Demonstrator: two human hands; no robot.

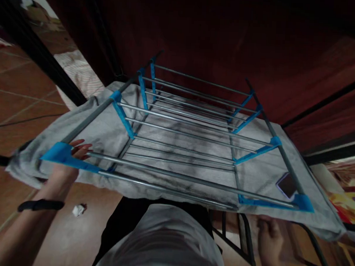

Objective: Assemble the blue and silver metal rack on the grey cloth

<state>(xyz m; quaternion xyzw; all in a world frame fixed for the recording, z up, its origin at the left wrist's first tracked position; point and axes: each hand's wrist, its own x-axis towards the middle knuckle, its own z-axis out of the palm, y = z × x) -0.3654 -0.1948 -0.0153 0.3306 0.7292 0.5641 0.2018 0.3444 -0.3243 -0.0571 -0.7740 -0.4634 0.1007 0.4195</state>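
A clothes drying rack (pixel 184 121) with grey metal rods and blue plastic joints stands in front of me. A grey cloth (pixel 104 129) lies spread on a lower tier of it, hanging over both sides. My left hand (pixel 72 161) rests flat on the cloth at the near left blue corner, fingers apart. My right hand (pixel 270 235) is below the near right corner, curled by the cloth's front edge; its grip is partly hidden. A dark rectangular patch (pixel 287 185) shows on the cloth near that corner.
Brown floor tiles (pixel 17 98) lie to the left, with a crumpled white scrap (pixel 79 210) near my feet. A dark red wall (pixel 217 36) rises behind the rack. Black metal frames (pixel 240 237) stand low at the right. Patterned fabric (pixel 77 71) lies at the left rear.
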